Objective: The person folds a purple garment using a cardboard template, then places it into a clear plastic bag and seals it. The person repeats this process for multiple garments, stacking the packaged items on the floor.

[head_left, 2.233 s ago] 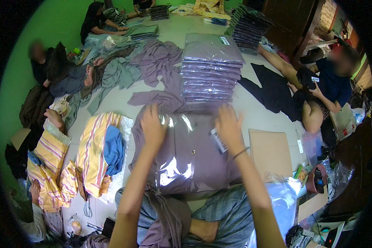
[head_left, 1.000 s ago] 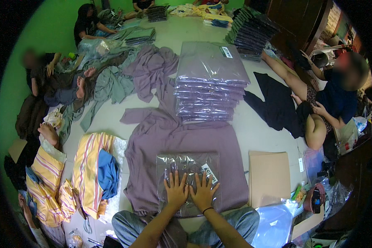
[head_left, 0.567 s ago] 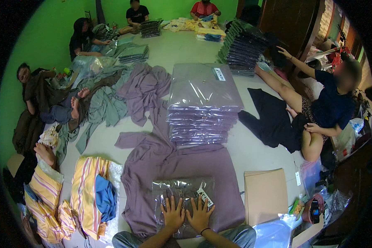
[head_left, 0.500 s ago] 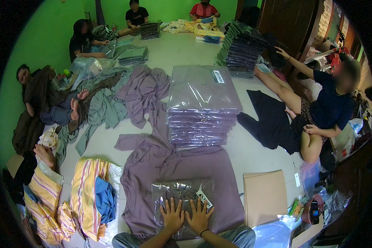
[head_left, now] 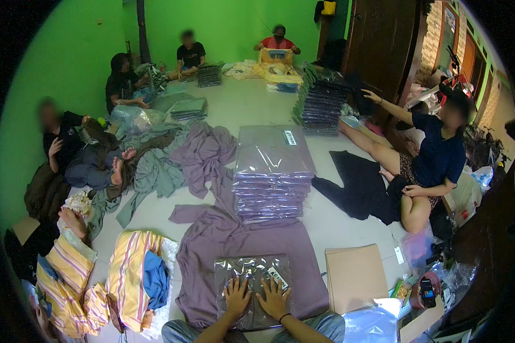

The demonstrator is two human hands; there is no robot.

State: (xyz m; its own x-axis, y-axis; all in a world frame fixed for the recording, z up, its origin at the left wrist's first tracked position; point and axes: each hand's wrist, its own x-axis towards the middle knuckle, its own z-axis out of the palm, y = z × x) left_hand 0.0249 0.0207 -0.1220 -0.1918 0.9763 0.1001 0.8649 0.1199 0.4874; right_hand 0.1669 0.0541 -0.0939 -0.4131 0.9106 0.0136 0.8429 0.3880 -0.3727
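Note:
A folded mauve garment in a clear plastic bag (head_left: 253,267) lies in front of me, with a white label at its upper right. My left hand (head_left: 236,296) rests flat on the bag's left half, fingers spread. On the right half lies my right hand (head_left: 273,299), palm down and also spread, its fingertips near the label. Under the bag, a loose mauve garment (head_left: 303,268) is laid out on the floor. Just beyond it rises a stack of bagged mauve garments (head_left: 272,154).
Yellow striped cloth (head_left: 129,274) lies to my left. Cardboard sheets (head_left: 355,277) and clear plastic bags (head_left: 372,326) are at my right. A person (head_left: 440,154) sits right of the stack beside black cloth (head_left: 355,188). Several other people sit along the green walls.
My view has tilted up slightly; both hands stay flat on the bagged garment. The far person in red now holds up a yellow folded piece. The person at the left sits more upright.

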